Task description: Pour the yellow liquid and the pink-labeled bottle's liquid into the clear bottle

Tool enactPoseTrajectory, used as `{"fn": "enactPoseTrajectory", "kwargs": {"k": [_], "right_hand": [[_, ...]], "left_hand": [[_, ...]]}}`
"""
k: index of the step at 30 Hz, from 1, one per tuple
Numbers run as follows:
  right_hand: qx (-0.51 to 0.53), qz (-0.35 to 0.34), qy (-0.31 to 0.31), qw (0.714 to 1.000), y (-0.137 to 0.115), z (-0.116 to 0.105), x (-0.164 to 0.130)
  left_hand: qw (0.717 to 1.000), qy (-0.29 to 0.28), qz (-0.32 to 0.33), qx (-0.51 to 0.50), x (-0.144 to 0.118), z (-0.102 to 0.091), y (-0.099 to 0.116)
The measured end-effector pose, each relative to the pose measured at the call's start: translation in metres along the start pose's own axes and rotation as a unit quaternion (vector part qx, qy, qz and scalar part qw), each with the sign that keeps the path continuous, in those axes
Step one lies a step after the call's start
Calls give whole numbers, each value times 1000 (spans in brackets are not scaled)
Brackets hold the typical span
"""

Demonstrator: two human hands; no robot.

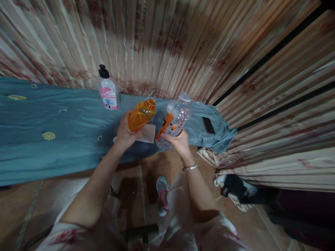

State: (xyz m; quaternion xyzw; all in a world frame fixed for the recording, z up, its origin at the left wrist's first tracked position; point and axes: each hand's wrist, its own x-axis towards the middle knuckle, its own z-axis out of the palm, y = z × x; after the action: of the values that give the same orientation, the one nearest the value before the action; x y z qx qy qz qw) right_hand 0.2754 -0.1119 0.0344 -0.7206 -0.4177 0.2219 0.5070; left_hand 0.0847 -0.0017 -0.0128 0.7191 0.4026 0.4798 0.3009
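Note:
My left hand [126,131] is wrapped round a bottle of orange liquid [141,114], tilted to the right with its uncapped mouth up. My right hand [179,141] grips a large clear plastic bottle [176,116] with an orange label, its neck leaning to the right. No liquid is plain to see in the clear bottle. The two bottles are held apart, side by side over the blue cloth. Below them a pale paper-like piece [147,134] lies partly hidden by the orange bottle and my left hand.
A pump bottle [108,92] with a black top and pink label stands at the back left of the blue cloth-covered surface [73,129]. Toward its right end lies a black phone [208,125]. A pleated curtain [157,45] hangs behind. Dark and white cloth items [235,186] lie on the tiled floor.

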Motion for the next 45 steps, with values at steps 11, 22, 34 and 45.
{"fn": "enactPoseTrajectory", "kwargs": {"k": [11, 22, 34, 45], "right_hand": [[-132, -10, 11, 991, -2, 0, -5], [-247, -26, 2, 969, -17, -8, -12], [-359, -30, -11, 933, -14, -31, -11], [-394, -56, -27, 917, -14, -38, -6]], "left_hand": [[1000, -5, 29, 7, -2, 3, 0], [998, 24, 52, 39, -6, 13, -14], [996, 20, 66, 51, -6, 13, -12], [997, 6, 31, 68, -10, 18, -8]]}}
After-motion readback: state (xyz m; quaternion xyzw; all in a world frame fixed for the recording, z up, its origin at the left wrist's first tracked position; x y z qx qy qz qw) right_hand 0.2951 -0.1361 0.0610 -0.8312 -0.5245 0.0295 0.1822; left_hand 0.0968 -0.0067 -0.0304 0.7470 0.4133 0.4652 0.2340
